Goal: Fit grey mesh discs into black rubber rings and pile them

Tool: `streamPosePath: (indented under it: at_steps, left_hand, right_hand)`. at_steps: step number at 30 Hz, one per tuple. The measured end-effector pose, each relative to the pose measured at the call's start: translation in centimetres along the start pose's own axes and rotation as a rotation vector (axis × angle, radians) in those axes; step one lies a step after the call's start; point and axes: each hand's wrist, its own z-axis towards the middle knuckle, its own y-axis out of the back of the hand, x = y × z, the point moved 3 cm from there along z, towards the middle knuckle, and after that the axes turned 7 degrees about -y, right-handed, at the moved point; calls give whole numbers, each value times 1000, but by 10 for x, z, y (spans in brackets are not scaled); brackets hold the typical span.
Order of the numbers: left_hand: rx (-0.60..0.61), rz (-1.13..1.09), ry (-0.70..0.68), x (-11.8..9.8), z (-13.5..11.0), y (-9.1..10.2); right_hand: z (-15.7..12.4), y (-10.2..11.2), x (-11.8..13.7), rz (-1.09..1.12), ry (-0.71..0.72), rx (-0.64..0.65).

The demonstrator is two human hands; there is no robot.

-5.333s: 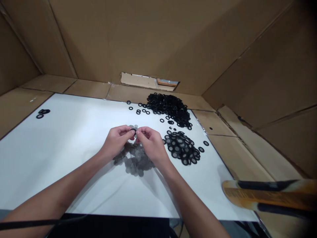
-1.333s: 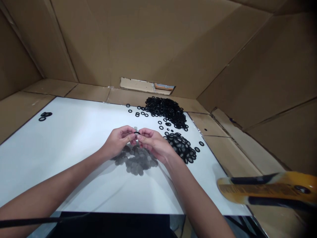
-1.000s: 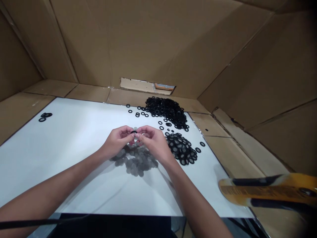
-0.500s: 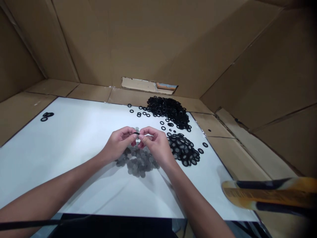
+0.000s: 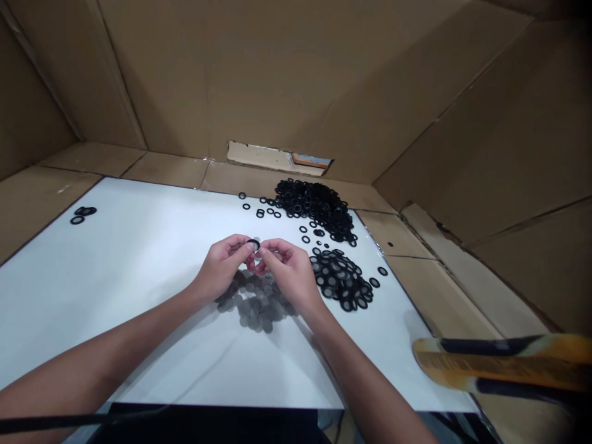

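Head view: one black rubber ring [image 5: 253,245] up in a tight pinch

Left hand [image 5: 222,266] is curled nearly shut, thumb and fingers nipping the ring by its edge, just above the middle of the white bench [image 5: 115,259]. Right hand [image 5: 289,269] is curled too and pressed right up to the ring from the other side, but I can't tell from up here whether it has real hold or is just touching. Can't tell if anything's seated in the ring either.

Right under the hands is a flat, loose spread of thin gray mesh discs [image 5: 256,311]. Toward the right edge sits a cluster of black rings with gray centres [image 5: 341,280], and near the far edge a big heap of matte black rings [image 5: 314,206].

Main risk, I'd say: those rings look small and springy, so a slipped pinch could flick one into the heap or off the slick bench onto the cardboard liner [image 5: 407,290], where a small black ring [image 5: 390,244] already sits. Those thin discs also look easy to scatter if a wrist drags through them.
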Motion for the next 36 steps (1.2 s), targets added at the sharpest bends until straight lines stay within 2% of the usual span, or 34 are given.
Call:
streamPosePath:
  at_steps: [8,17,27,36]
  left_hand:
    - [53,-14,12,2,0,0]
    - [157,23,11,-5,3,3]
    - [81,-163,83,-2,1,-3]
    - [9,-194,44,-3,0,-4]
  right_hand:
    - [-3,2,-4,-182,110,-3]
    - [-3,5,-1,-221,145,40]
    - [-11,1,5,-212,207,-94]
    - [-8,-6,-4,-30,169,-47]
